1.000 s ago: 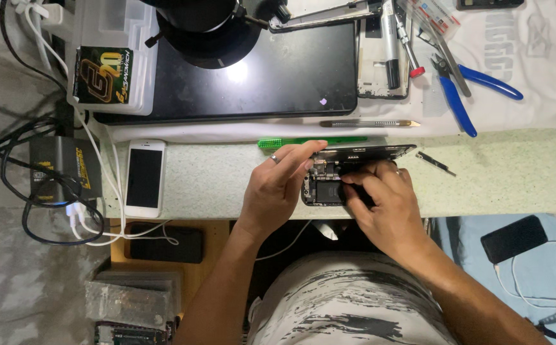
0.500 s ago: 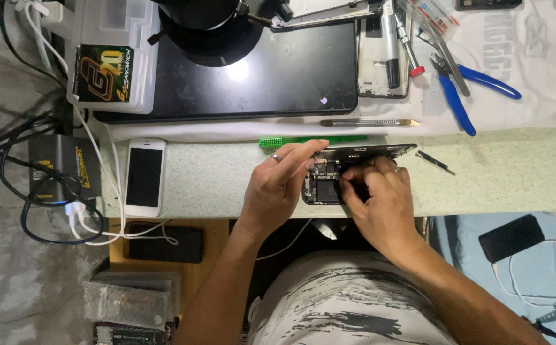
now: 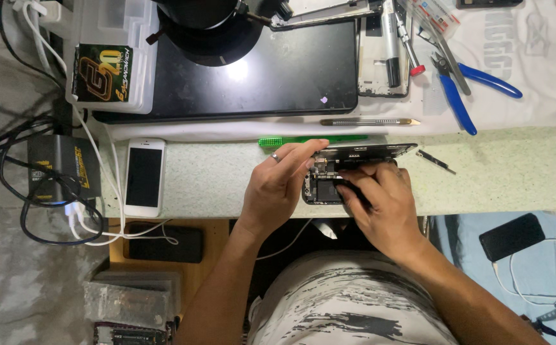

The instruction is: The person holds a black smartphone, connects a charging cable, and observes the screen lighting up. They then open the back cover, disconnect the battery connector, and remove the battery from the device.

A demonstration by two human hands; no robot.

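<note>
- Phone (image 3: pixel 329 182) lies opened on the mat's (image 3: pixel 227 179) near edge, its screen (image 3: pixel 367 152) lifted.
- Left hand (image 3: pixel 281 185) pinches the screen's edge.
- Right hand (image 3: pixel 380 204), fingers curled, presses inside; internals not yet removed.

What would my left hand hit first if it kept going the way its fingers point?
Probably the lifted screen of the opened phone, which the left hand already touches; beyond it lies the small dark tool. Depth is unclear.

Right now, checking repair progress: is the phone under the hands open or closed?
Open: the phone shows bare inner parts, its screen lifted.
</note>
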